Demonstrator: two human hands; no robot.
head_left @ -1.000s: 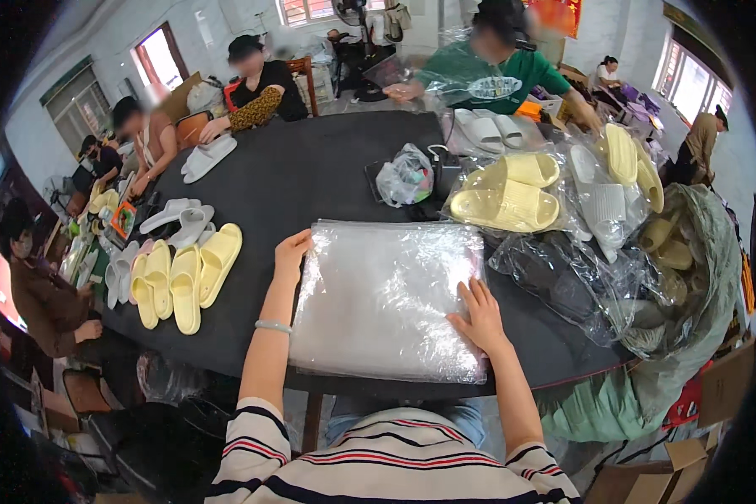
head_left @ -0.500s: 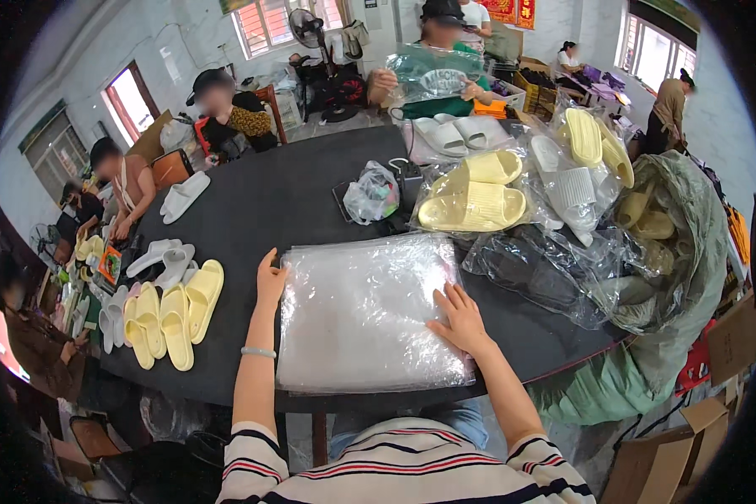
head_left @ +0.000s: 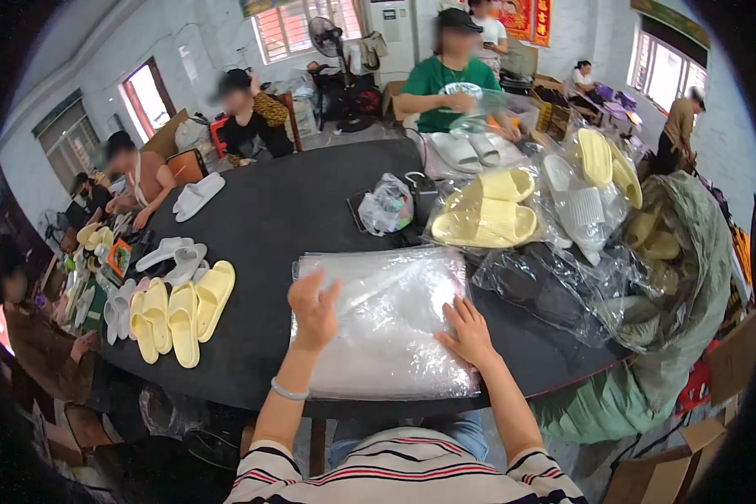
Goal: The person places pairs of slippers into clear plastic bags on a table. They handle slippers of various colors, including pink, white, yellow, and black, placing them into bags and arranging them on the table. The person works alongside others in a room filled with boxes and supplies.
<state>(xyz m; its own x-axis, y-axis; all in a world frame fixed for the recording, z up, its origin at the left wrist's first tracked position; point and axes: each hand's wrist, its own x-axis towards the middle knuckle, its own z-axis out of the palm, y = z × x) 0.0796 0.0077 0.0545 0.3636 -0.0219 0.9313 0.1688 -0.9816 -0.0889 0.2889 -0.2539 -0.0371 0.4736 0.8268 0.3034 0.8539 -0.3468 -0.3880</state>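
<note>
My flat, roughly square stack of clear, glossy plastic bags [head_left: 386,357] lies on the black oval desk [head_left: 269,218] right in front of me, near edge close to the desk's rim. My R hand [head_left: 468,329] rests flat on the stack's R side, fingers spread, thumb out; my L hand [head_left: 312,307] is over the L part, thumb apart from half-curled fingers, nothing visibly pinched. It's a bit blurred, so can't tell if it touches the top film. Handling, my guess: each bag v. light, limp & slippery, prob. clinging to the one below; whole stack heavier, apt to slide or fan out w/o a palm on it. Film looks thin, so it'd crease or stretch if yanked, tho not really fragile. Best hold for one bag: pinch a L corner or edge, thumb vs. index, w/ R palm as anchor; for the lot, both side edges, thumbs on top. Yellow ribbed slide sandals in clear wrap [head_left: 483,220] sit just beyond the far R corner, so less elbow room there.
</note>
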